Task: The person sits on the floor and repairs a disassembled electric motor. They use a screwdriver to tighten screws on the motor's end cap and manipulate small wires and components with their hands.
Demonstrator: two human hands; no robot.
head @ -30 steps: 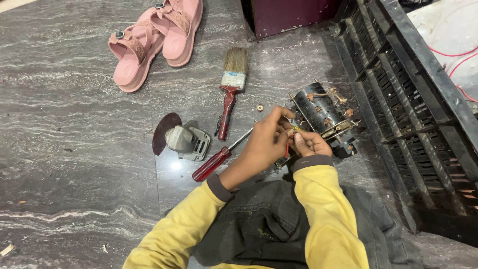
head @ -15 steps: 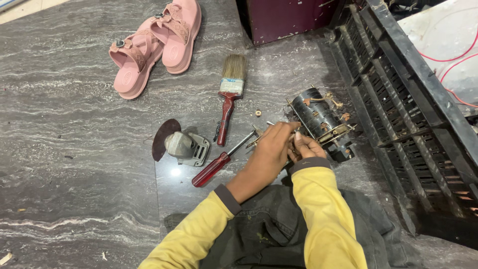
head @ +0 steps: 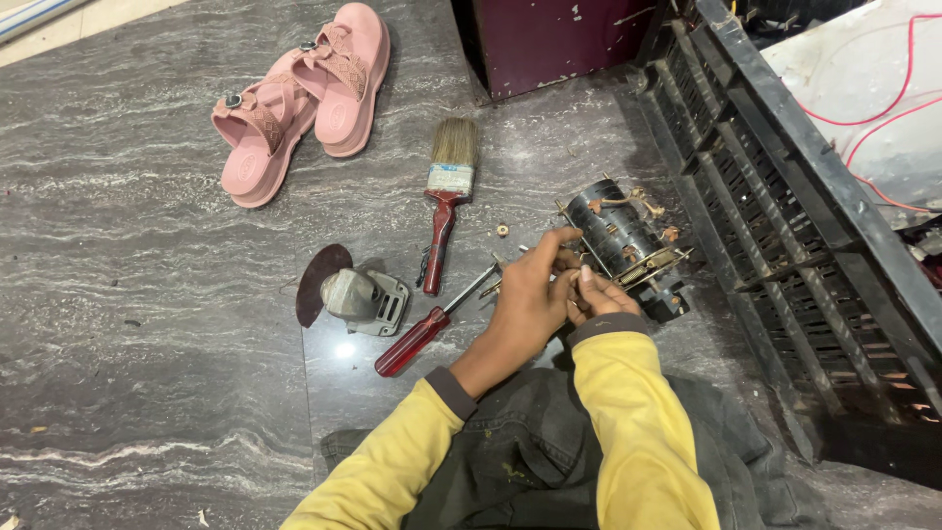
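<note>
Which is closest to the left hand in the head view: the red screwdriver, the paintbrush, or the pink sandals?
From the left hand:
1. Red screwdriver, just to its left.
2. Paintbrush, up and left.
3. Pink sandals, far upper left.

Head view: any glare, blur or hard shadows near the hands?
Head view: one small glare spot on the polished stone floor below the grey metal part. Left hand and right hand look sharp at the dark motor core, with soft shadows only. Top-right white surface is bright, slightly washed out.
</note>
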